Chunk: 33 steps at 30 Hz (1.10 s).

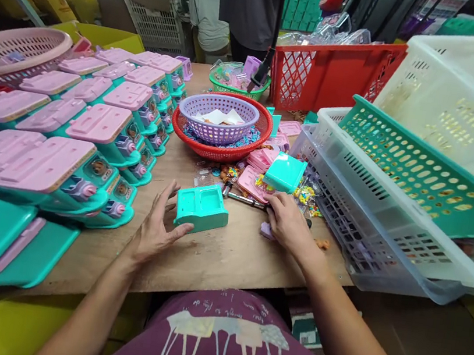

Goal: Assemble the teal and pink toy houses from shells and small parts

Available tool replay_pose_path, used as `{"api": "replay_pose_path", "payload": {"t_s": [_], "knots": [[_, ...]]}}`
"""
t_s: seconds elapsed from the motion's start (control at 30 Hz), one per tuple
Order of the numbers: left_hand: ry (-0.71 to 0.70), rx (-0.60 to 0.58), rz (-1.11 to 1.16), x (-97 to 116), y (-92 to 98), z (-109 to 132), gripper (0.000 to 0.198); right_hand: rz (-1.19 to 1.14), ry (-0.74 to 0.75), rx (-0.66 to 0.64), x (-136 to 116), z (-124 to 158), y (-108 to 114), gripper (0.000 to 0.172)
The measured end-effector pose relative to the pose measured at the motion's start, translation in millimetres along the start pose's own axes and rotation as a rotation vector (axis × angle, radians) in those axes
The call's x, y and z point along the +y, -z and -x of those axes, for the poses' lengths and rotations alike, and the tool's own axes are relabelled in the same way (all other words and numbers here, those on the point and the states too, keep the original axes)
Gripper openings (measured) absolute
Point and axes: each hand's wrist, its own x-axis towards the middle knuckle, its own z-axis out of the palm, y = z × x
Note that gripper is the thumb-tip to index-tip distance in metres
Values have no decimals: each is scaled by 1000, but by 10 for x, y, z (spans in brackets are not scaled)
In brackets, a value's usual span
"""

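Note:
A teal plastic casing [203,207] with two recessed compartments on top sits on the wooden table in front of me. My left hand [161,217] is spread around its left end, thumb at the near side and fingers at the far side, without a visible grip. To the right lies a hammer [245,200] with a metal head and dark handle. My right hand [286,217] is curled over the handle, whose end shows past the palm. Beside that hand are a small purple piece [266,230] and a brown figure [321,244]. A glossy teal part [285,172] rests just beyond its fingers.
Rows of pink-topped teal toy units [104,115] fill the left side. Ahead, a purple basket [217,130] sits in a red basket [205,151]. Pink parts [254,183] and small bags lie nearby. Stacked crates [387,240] border the right; people [252,3] stand beyond.

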Motion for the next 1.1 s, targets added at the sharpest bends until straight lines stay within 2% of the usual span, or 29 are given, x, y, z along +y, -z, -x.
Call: {"api": "replay_pose_path", "payload": {"t_s": [0.07, 0.17, 0.27, 0.37, 0.53, 0.67, 0.77, 0.9, 1.1], "knots": [[12, -31, -55, 19, 20, -14, 102, 126, 20, -95, 42, 11, 35, 27], [-31, -101, -111, 78, 35, -77, 80, 268, 11, -160, 7, -60, 80, 24], [-113, -114, -224, 118, 58, -119, 60, 321, 38, -236, -11, -197, 112, 23], [-112, -97, -249, 100, 64, -89, 56, 323, 92, -298, 17, -315, 109, 23], [-151, 4, -230, -20, -46, 13, 64, 327, 139, -300, 49, -372, 88, 25], [-201, 81, -296, -134, -140, 46, 62, 336, 150, -284, 57, -350, 135, 16], [-227, 94, -294, -191, -167, 50, 60, 350, 151, -281, 62, -344, 156, 17], [-239, 115, -290, -201, -170, 69, 59, 357, 223, -268, 57, -338, 189, 16], [-263, 106, -294, -181, -176, 92, 56, 151, 170, -244, 43, -332, 334, 21]]}}
